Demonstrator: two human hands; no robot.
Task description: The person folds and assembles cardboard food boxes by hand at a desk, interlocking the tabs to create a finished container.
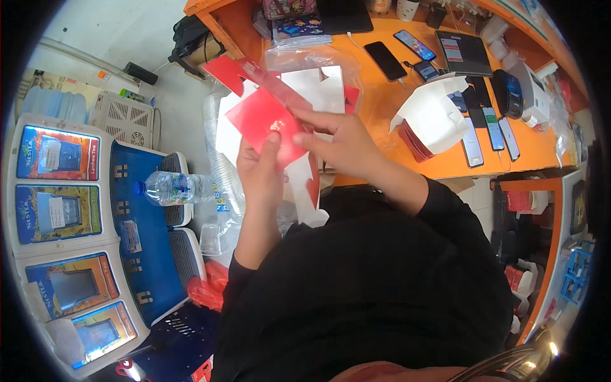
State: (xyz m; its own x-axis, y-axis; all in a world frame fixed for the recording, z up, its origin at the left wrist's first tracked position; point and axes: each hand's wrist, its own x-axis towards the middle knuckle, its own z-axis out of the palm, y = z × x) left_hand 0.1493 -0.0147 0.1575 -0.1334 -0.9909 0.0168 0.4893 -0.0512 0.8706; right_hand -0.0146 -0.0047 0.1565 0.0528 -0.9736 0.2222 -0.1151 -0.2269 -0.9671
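Observation:
A partly folded cardboard food box, glossy red outside and white inside, is held up in front of my body at the table's left end. My left hand grips its lower edge, the thumb pressed on the red face. From the right, my right hand pinches the same box near a fold, thumb and fingers closed on the card. Red side flaps stick up at the upper left. White panels spread behind the hands, partly hidden by them. To the right, another box, white with a red side, stands opened out on the orange table.
Several phones and a black tablet lie across the orange table. At left stands a drink dispenser with a plastic bottle in front. Stacked clear plastic lids and a red bag sit beside me.

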